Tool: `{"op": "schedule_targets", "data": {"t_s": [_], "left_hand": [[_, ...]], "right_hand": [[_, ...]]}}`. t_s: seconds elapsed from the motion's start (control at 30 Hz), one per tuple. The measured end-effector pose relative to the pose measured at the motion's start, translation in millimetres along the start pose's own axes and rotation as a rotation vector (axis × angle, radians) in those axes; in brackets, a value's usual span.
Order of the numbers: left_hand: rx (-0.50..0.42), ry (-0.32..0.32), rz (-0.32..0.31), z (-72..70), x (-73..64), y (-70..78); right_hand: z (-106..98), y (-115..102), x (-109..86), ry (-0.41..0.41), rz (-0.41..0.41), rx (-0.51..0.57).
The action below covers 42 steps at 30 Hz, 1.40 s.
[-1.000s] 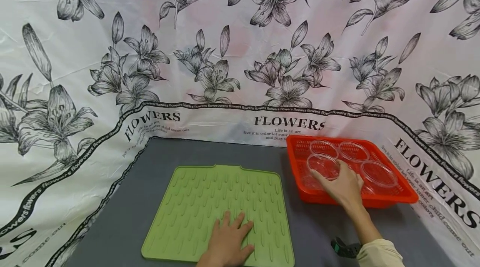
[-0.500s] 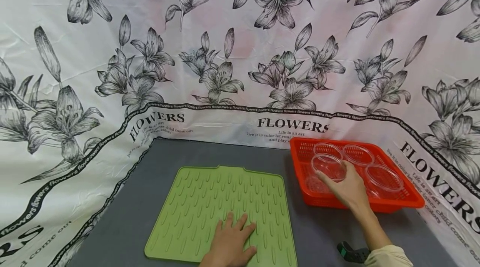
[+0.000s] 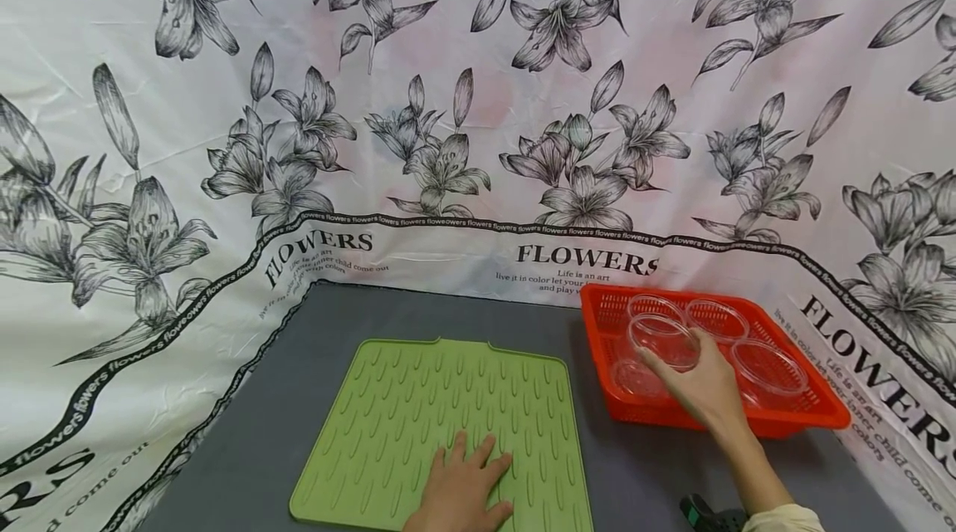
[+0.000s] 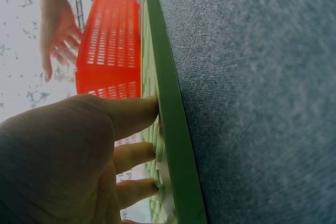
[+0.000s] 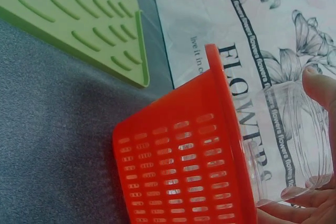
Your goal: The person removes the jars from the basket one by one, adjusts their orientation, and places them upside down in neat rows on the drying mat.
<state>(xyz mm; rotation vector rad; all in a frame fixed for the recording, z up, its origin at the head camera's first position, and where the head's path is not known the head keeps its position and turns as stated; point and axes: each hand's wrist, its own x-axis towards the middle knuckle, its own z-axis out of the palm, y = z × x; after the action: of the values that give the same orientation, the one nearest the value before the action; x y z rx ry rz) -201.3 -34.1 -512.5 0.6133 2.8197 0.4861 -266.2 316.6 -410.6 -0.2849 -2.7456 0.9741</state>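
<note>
My right hand (image 3: 705, 387) grips a clear round plastic container (image 3: 663, 343) by its side, thumb at the left and fingers at the right. It is held over the front left part of the red basket (image 3: 762, 420). In the right wrist view, the container (image 5: 302, 135) is tilted on its side, its wall see-through, beside the basket rim. More clear round containers, such as one at the right (image 3: 769, 368), sit in the basket. My left hand (image 3: 463, 490) rests on the green ridged mat (image 3: 388, 416) with fingers spread; in the left wrist view its fingertips touch the mat's surface.
The mat and basket stand on a grey table (image 3: 246, 424), the basket to the mat's right. A dark band with a green part (image 3: 702, 513) is by the right forearm. A white flower-printed curtain (image 3: 448, 241) encloses the table's back and sides.
The head view has shifted slightly, moving the whole scene right and down. The held container has shifted a little rightward and up against the basket. The left hand stays on the mat.
</note>
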Motion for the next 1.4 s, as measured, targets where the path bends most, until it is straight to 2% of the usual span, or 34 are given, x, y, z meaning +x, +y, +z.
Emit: {"op": "schedule_targets", "data": {"t_s": [0.5,0.73,1.03,1.17,1.4], "left_hand": [[-0.026,-0.009,0.008,-6.0,7.9,0.5],[-0.03,-0.04,-0.007,-7.9,12.7,0.0],[-0.017,-0.053,-0.002,-10.2,12.3,-1.0],[-0.016,-0.01,0.024,-15.8,13.7,-3.8],[-0.062,0.168,0.112,-39.7,12.1,-8.3]], "right_hand": [[-11.1,-2.6,4.2,0.025,-0.02,0.004],[-14.5,-4.2,4.3,0.02,-0.032,0.003],[-20.4,-10.8,-1.2,0.029,-0.074,0.01],[-25.4,-15.4,-3.9,0.034,-0.09,0.002],[-35.3,-22.9,-9.5,0.024,-0.101,-0.039]]}}
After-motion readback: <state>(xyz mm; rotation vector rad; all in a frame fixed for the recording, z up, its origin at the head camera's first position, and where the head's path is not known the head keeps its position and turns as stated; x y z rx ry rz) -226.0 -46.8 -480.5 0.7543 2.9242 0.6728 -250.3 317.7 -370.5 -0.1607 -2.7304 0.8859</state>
